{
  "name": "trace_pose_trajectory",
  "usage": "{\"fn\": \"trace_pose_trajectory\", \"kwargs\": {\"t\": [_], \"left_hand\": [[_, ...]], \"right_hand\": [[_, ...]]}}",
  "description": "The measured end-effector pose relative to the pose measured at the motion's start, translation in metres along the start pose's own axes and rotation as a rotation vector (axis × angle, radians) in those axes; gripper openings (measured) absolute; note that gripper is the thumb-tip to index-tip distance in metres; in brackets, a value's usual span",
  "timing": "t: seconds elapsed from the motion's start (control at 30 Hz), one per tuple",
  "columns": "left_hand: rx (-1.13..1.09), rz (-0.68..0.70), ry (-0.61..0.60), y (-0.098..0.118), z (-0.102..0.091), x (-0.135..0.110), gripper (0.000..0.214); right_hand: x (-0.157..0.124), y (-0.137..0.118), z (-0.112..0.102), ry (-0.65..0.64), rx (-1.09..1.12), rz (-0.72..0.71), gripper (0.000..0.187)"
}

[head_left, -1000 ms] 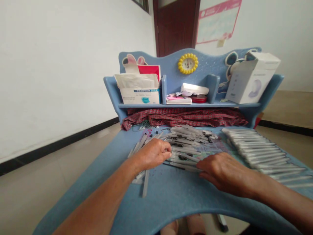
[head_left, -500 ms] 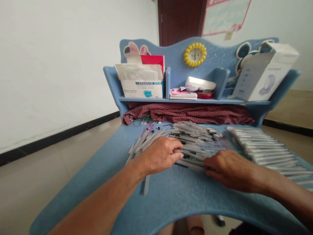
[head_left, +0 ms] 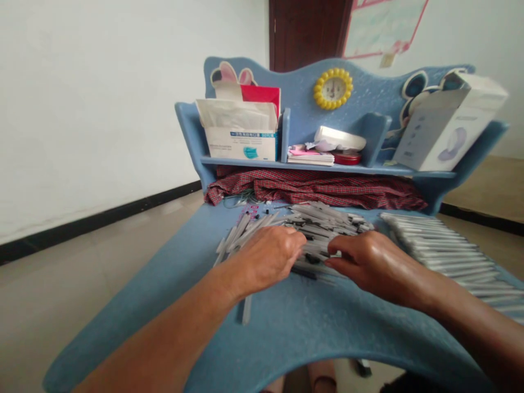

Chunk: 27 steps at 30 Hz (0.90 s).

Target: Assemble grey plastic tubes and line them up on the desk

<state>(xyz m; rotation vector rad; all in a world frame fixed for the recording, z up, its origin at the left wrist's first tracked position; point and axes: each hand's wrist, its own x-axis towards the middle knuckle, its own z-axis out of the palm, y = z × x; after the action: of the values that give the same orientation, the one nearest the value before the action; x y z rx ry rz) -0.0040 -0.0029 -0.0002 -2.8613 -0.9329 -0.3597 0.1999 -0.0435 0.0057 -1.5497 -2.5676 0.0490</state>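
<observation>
A loose heap of frosted tubes (head_left: 323, 218), which look like pen barrels, lies mid-table with small black parts among them. My left hand (head_left: 276, 256) is over the heap's left front side, its fingers curled together; whatever they hold is hidden. Facing it across a small gap, my right hand (head_left: 368, 262) has thumb and forefinger bent toward each other in a pinch. Anything between those fingertips is too blurred to name. Further tubes (head_left: 235, 234) lie left of my left hand, and a single tube (head_left: 246, 311) sits below its wrist.
Rows of pen-like sticks (head_left: 446, 256) lie side by side at the table's right. Behind the heap runs a red checked cloth (head_left: 319, 188) under a blue shelf (head_left: 245, 162). The shelf bears a mask box (head_left: 241, 142), a white carton (head_left: 442, 131) and a stack of papers (head_left: 311, 158).
My right hand has moved slightly left and up, closer to my left hand. The left hand has turned a little, its fingertips now less visible. The view has shifted slightly.
</observation>
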Motion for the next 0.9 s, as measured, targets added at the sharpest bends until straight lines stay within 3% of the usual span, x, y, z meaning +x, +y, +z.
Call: {"fn": "trace_pose_trajectory", "kwargs": {"t": [0.13,0.27,0.5,0.67,0.9], "left_hand": [[0.004,-0.104,0.02,-0.012,-0.006,-0.001,0.014],[-0.039,-0.134,-0.003,-0.013,-0.008,-0.001,0.014],[-0.139,-0.139,-0.002,-0.015,-0.007,0.0,0.014],[-0.233,-0.135,0.0,-0.023,-0.009,-0.002,0.013],[-0.327,-0.131,-0.012,-0.029,-0.012,-0.002,0.014]], "right_hand": [[-0.004,-0.006,0.016,-0.149,-0.073,-0.041,0.016],[-0.001,-0.018,0.026,-0.189,-0.159,-0.094,0.021],[0.01,-0.024,0.013,-0.254,-0.236,-0.125,0.023],[-0.003,-0.006,0.005,-0.269,-0.188,-0.126,0.019],[-0.039,0.036,-0.012,-0.108,-0.14,-0.006,0.021]]}}
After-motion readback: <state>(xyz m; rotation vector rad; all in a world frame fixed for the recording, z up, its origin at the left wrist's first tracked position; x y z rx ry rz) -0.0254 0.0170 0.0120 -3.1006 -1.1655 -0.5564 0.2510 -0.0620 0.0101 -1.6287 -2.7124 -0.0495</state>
